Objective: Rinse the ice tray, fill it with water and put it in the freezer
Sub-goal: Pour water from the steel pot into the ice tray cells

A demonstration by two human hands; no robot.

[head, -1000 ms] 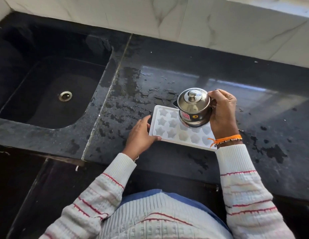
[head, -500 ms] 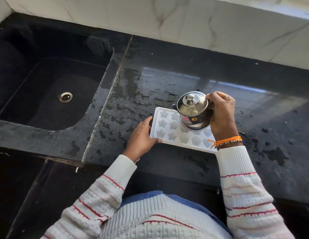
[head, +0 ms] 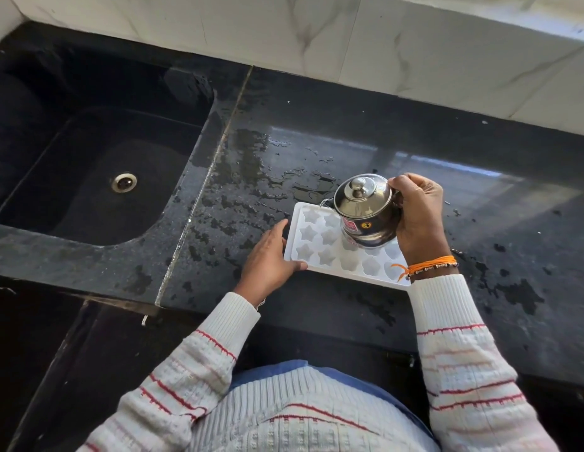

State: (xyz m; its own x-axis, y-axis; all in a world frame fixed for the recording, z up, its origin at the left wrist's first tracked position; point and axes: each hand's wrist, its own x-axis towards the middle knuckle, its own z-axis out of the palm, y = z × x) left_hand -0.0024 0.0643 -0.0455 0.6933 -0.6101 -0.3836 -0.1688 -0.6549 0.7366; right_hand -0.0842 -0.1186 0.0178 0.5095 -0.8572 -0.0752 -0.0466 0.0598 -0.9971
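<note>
A white ice tray (head: 320, 246) with star-shaped cups lies flat on the wet black counter (head: 349, 151). My left hand (head: 271, 259) holds the tray's left end, thumb over the near corner. A small lidded steel pot (head: 365, 210) hangs over the tray's far right part, tilted toward the left. My right hand (head: 417, 216) grips it from the right side. A thin stream of water leaves its spout at the tray's far edge. The pot and my right wrist hide some of the cups.
A black sink (head: 98, 164) with a round metal drain (head: 123, 182) lies to the left. White marble tiles (head: 316, 37) back the counter. Water is spattered over the counter around the tray and to its right.
The pot has shifted a little toward the tray's far edge and tilted more to the left. My left hand stays on the tray's end.
</note>
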